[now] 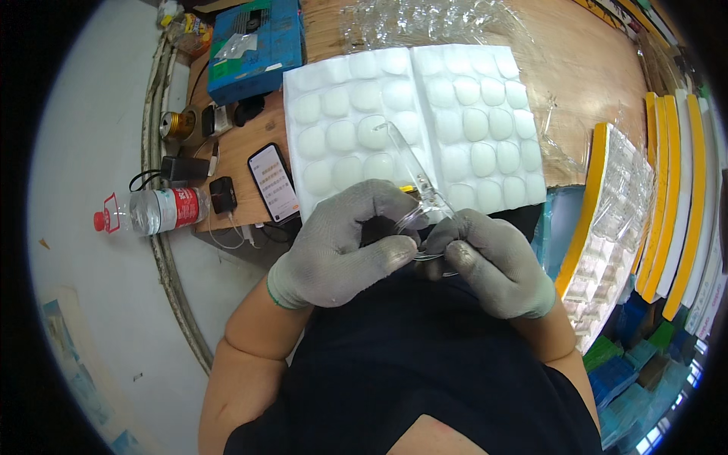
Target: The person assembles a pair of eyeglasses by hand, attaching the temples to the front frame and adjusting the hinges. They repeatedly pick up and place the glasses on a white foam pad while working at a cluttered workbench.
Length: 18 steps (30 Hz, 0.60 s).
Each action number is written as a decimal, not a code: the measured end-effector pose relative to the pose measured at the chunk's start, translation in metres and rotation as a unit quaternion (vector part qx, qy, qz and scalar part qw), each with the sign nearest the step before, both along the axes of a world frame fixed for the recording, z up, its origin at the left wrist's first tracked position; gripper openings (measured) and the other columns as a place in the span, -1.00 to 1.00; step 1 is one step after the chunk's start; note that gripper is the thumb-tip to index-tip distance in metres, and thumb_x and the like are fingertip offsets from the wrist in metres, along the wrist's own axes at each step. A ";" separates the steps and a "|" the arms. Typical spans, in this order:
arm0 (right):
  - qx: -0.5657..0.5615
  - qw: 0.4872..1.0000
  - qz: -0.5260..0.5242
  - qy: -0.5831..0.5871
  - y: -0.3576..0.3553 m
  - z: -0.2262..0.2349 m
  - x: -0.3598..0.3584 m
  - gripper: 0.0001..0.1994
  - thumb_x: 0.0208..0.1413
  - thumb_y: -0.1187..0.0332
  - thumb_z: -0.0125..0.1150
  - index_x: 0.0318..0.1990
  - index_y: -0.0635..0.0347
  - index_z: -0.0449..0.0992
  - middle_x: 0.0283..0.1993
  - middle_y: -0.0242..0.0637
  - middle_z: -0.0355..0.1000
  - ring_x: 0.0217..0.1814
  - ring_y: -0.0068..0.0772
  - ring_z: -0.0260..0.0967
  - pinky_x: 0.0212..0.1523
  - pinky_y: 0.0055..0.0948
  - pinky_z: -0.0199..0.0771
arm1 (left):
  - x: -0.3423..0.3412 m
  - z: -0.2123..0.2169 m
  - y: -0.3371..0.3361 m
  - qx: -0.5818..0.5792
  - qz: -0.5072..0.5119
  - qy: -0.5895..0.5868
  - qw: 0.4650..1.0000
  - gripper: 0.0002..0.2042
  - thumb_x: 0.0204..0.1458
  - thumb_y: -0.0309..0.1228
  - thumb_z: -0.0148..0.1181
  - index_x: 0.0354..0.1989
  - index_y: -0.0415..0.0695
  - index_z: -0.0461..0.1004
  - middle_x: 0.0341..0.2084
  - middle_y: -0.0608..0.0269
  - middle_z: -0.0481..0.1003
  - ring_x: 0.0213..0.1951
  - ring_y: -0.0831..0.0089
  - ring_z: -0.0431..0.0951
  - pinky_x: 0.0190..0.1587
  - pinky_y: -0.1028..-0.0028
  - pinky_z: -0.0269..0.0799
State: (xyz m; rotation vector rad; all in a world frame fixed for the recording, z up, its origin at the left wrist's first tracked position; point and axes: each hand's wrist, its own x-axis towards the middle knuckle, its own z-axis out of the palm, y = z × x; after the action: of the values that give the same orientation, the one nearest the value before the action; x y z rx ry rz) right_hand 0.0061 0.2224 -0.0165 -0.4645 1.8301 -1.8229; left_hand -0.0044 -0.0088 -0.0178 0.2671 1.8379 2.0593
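In front of my body, both gloved hands hold a clear plastic eyeglass frame, one see-through temple pointing up and away. My left hand curls round its left side, thumb and fingers closed on it. My right hand pinches the near right part between thumb and fingers. The fingers partly hide the frame's front. A small yellow piece shows beside my left fingertips; its kind is unclear. Just beyond the hands lies a white sheet, bearing rows of clear, rounded, lens-shaped pieces.
A pile of clear eyeglass frames lies at the table's back. To the left are a phone, a blue box, chargers and a large water bottle. Yellow-edged trays stand at the right.
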 end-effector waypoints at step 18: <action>0.009 0.995 -0.068 0.069 0.009 -0.005 0.010 -0.79 0.22 0.49 0.02 -0.14 0.38 0.57 -0.51 -0.25 0.54 -0.52 -0.48 0.50 -0.44 -0.49 0.49 | 0.000 0.002 0.009 -0.074 -0.059 0.222 0.970 -0.87 0.04 -0.44 0.34 -0.30 -0.21 0.58 -0.49 0.23 0.49 -0.52 0.46 0.46 -0.42 0.47 0.35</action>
State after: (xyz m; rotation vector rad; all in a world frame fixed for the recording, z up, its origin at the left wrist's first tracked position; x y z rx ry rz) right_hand 0.0163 0.2318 -0.0219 -0.4808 2.0143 -1.9032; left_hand -0.0041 0.0003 -0.0153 0.8334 2.1523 1.8763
